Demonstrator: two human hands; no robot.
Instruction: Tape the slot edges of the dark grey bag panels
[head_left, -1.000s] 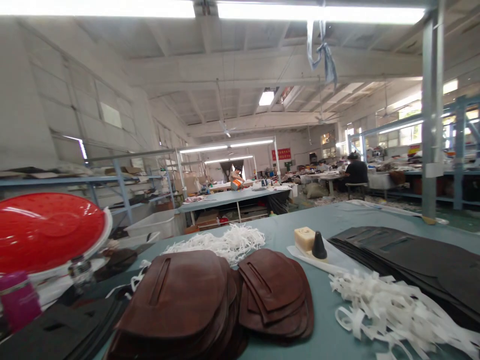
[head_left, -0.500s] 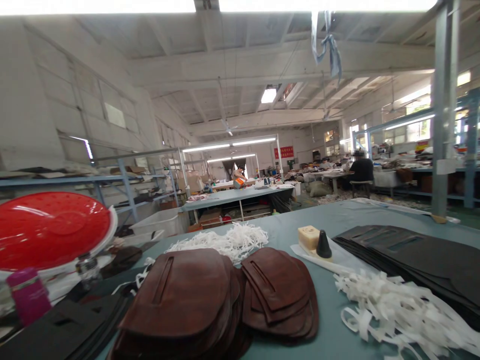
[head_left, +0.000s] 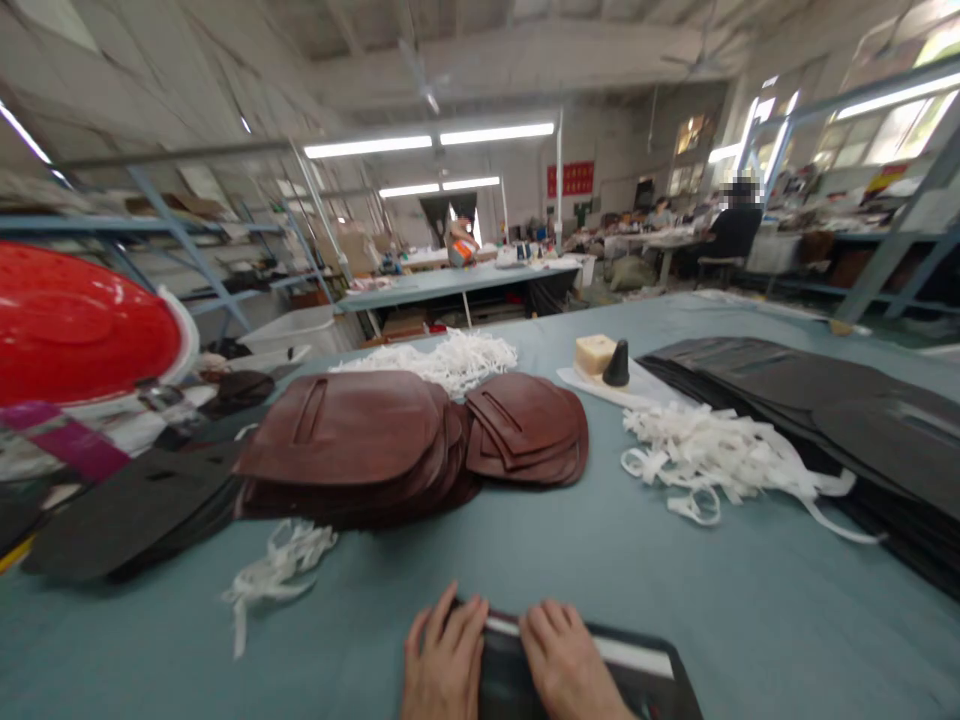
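Observation:
My left hand (head_left: pixel 445 655) lies on the left part of a dark, round-cornered flat piece (head_left: pixel 502 672) at the bottom edge. Its fingers are stretched out over the piece's upper edge. My right hand (head_left: pixel 568 660) rests on the middle of the same piece, fingers lying side by side across a narrow white strip (head_left: pixel 637 655). That strip runs along the piece near its upper edge. The undersides of both hands are hidden, and the lower part of the piece is cut off by the frame.
Brown leather-like pieces (head_left: pixel 345 430) lie stacked ahead, beside a smaller brown stack (head_left: pixel 532 425). Loose white strips (head_left: pixel 720 455) lie right, next to black pieces (head_left: pixel 795 385). A pale block (head_left: pixel 596 354) and black cone (head_left: pixel 616 364) stand behind. A red basin (head_left: pixel 82 320) is left.
The view has tilted down, so the stacks sit higher in the picture. Both my hands and the dark piece with the white strip now show at the bottom; earlier they were out of view.

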